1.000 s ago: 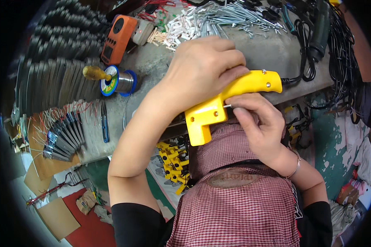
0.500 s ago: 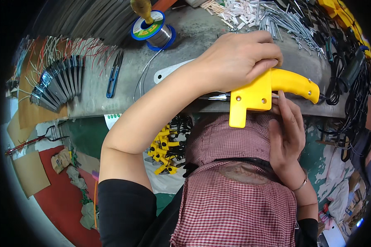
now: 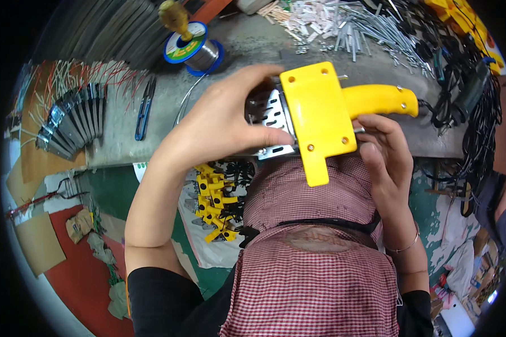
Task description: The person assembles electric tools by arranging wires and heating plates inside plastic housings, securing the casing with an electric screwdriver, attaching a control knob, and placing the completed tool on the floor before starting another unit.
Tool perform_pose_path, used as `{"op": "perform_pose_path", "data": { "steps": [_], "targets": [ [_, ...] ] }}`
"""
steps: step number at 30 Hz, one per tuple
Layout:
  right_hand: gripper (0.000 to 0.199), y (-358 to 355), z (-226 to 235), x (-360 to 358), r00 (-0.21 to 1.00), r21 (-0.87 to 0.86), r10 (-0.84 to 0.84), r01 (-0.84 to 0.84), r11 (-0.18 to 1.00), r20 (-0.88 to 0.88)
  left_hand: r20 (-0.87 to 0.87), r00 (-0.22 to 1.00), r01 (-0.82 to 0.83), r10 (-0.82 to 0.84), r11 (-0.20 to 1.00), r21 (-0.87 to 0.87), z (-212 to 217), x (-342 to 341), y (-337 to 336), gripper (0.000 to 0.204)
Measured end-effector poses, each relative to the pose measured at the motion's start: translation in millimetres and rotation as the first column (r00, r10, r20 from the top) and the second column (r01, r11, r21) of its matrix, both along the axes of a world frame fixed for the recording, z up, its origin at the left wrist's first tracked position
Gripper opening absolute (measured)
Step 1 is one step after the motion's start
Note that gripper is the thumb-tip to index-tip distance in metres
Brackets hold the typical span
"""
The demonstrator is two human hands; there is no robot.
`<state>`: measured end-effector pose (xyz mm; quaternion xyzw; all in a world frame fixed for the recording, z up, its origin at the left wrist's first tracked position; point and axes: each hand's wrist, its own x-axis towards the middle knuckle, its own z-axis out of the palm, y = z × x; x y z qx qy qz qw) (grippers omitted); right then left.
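Yellow tool [image 3: 320, 112] between both hands — left hand [image 3: 225, 121] closed around its metal end [image 3: 270, 112], right hand [image 3: 385, 151] cupped beneath.

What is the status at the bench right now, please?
Left hand gripping the metal end of the yellow tool. Right hand supporting it under the handle. Tool held above the bench edge; solder spool well apart, nothing in the way.
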<state>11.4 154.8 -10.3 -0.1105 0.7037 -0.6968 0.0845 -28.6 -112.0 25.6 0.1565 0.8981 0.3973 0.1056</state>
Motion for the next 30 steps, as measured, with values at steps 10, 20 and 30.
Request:
{"op": "perform_pose_path", "data": {
  "steps": [10,20,30],
  "targets": [
    [0.042,-0.7,-20.1,21.7,0.974,0.144,-0.005,0.038,0.989,-0.225,-0.201,0.98,-0.037,-0.001,0.982,-0.188,-3.1,37.2,16.4,0.097],
    [0.057,2.5,-16.2,28.4,0.92,0.315,0.116,0.009,0.949,-0.374,-0.213,0.97,-0.143,0.112,0.981,-0.133,-4.1,45.6,27.9,0.092],
    [0.03,64.3,18.2,-5.3,0.893,0.251,-0.209,0.325,0.912,-0.398,-0.007,1.0,-0.014,0.014,0.999,0.03,4.3,30.7,18.9,0.101]
  ]
}}
